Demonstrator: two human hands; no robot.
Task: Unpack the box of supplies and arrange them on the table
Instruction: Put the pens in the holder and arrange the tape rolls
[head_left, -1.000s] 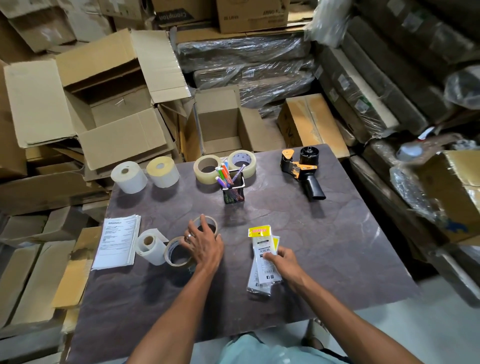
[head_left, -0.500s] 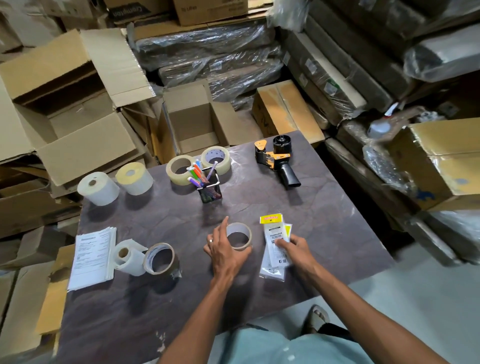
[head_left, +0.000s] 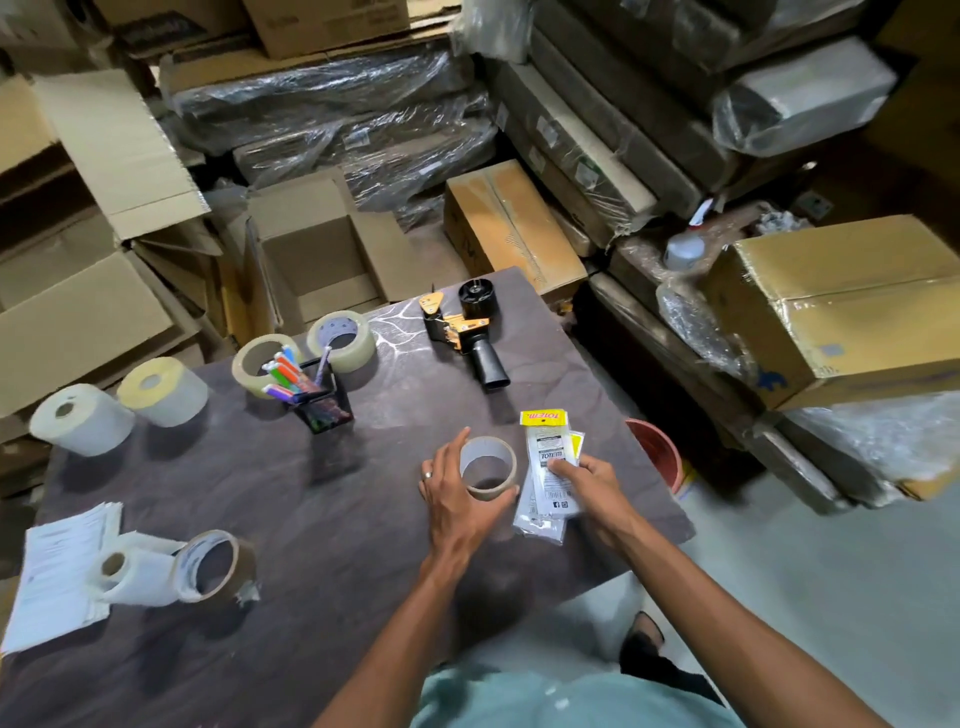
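Most of the unpacking appears to be done. Along the far side of the worktop (head_left: 363, 519) are set two label rolls (head_left: 83, 418), (head_left: 163, 391), two clear tape rolls (head_left: 260, 358), (head_left: 343, 340), a mesh pen holder (head_left: 324, 405) filled with markers, and a tape dispenser (head_left: 462, 332) lying on its side. At the near left lie a stack of printed sheets (head_left: 57, 571), a paper roll (head_left: 135, 569) on its side and a brown tape roll (head_left: 215, 564) leaning against it.

A small tape roll (head_left: 488, 467) stands flat on the worktop, with the fingers of the left hand (head_left: 457, 499) curled round its near side and clamped lightly on it. The right hand (head_left: 592, 483) rests on a stack of clear packets (head_left: 548, 467) just beside the roll, fingers pressed together on the top packet. The step in hand is judged to be final positioning of these two items.

The open cardboard box (head_left: 311, 260) behind the worktop shows nothing inside from this angle, so little seems left to unpack; its near corner is hidden.

Open room is found in the middle and along the near edge. The packets lie near the right edge, below which a red bucket (head_left: 657, 452) stands on the floor; a push rightward could send them over. The dispenser also sits near the far right corner.
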